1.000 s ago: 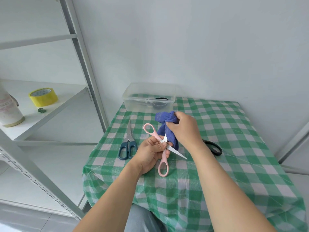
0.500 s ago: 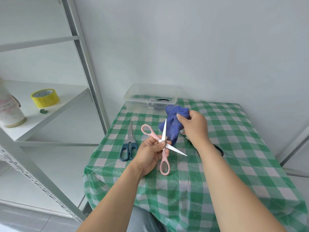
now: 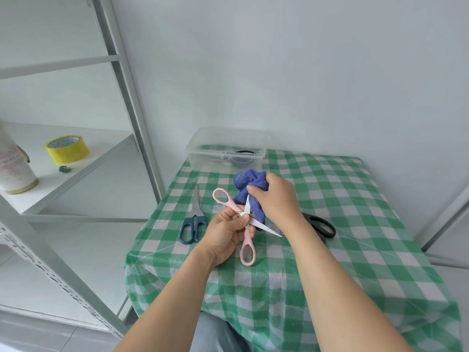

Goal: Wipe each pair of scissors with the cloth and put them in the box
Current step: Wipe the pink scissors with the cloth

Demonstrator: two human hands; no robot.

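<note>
Pink scissors sit at the centre of the frame, lifted above a green-and-white checked worktop. The left hand grips them at the pivot, fingers and thumb curled round the spot where handles meet blades. Both handle loops stick out free, one up and to the left, one straight down. The blades are spread apart: one points to the lower right, bare, and the other points up into the cloth. Holding them open likely lets each blade be wiped on its own, and the grip at the pivot steadies them and keeps the fingers off the edges.

Just right of centre, the right hand is closed round the bunched blue cloth, pressing it around the upper blade. The thick wad lies between the fingers and the steel, which looks like a safe way to rub along it.

Above the hands in the frame, a clear box stands at the far edge of the worktop, its lid off and within easy reach. Something dark lies inside, too dim to name.

Left of the hands, blue scissors lie closed on the worktop. Black scissors peek out from behind the right forearm. Both seem not yet wiped. At the upper left of the frame, a white shelf holds a roll of yellow tape.
</note>
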